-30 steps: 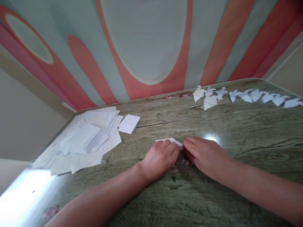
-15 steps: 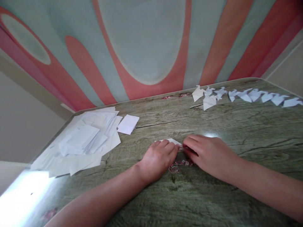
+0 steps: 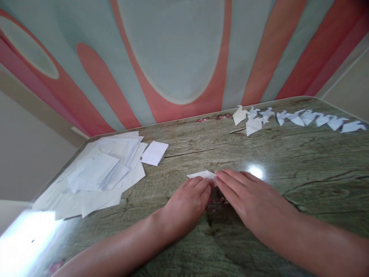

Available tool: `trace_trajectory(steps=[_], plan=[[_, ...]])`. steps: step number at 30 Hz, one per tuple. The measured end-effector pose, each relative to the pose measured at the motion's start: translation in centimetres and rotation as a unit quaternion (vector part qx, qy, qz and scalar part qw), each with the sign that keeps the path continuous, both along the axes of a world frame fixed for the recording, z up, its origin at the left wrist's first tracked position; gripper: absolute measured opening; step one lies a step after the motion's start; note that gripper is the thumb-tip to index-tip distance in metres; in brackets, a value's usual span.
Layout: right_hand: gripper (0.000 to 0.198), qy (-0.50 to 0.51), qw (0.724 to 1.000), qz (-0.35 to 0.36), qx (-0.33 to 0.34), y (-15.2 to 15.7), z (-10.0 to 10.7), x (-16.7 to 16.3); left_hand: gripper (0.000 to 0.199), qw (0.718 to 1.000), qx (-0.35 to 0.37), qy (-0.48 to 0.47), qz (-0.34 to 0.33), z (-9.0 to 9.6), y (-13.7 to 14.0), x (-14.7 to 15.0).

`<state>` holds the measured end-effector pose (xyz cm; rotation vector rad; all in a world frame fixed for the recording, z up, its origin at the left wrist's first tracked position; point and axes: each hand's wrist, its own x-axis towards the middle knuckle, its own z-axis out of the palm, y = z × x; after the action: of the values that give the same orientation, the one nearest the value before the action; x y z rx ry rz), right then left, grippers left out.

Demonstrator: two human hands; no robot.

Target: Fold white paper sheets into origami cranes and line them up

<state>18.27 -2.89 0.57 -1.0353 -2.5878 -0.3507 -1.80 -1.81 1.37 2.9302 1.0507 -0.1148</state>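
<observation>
A small folded white paper (image 3: 204,174) lies on the wood-patterned table at the middle of the view, mostly covered by my fingers. My left hand (image 3: 188,198) is closed over its near side, fingers curled and pressing it down. From the right, my right hand (image 3: 245,196) reaches its right end, with fingers stretched out side by side and the tips touching the paper's edge. The lower part of the paper and both thumbs are hidden.
A heap of white paper sheets (image 3: 98,173) covers the table's left end. Beside it lies a small stack of white paper squares (image 3: 155,153). Several folded white paper birds (image 3: 296,117) stand along the back right edge. Behind the table rises a patterned wall (image 3: 173,50).
My right hand's fingers have gone from pinching the paper's right tip to lying straight along its edge. My left hand stays on the paper, slightly lower in view.
</observation>
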Motion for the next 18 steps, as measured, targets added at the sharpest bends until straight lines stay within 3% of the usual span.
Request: trace_trajectory(steps=[3,8,11,16,18], plan=[[0.044,0.011,1.0,0.004,0.005,-1.3,-2.1,-1.1,0.036,1.0,0.0,0.017,0.016,-0.1,-0.8,-0.1],[0.071,0.001,0.999,-0.001,-0.051,-1.5,-4.2,-0.8,0.051,0.998,0.049,0.036,0.011,-0.2,-2.2,-1.2],[0.074,0.001,0.998,-0.008,-0.07,-1.2,-3.9,-0.1,0.049,0.997,0.044,0.06,0.0,0.4,-2.2,-1.6],[0.053,0.005,0.994,-0.058,-0.091,-1.4,-2.4,-0.4,0.048,1.0,0.0,0.028,0.014,1.3,-1.7,-1.4],[0.061,0.04,0.993,-0.034,-0.11,-1.3,-2.3,-0.9,0.053,1.0,-0.024,-0.006,0.011,1.3,-1.6,-1.2]])
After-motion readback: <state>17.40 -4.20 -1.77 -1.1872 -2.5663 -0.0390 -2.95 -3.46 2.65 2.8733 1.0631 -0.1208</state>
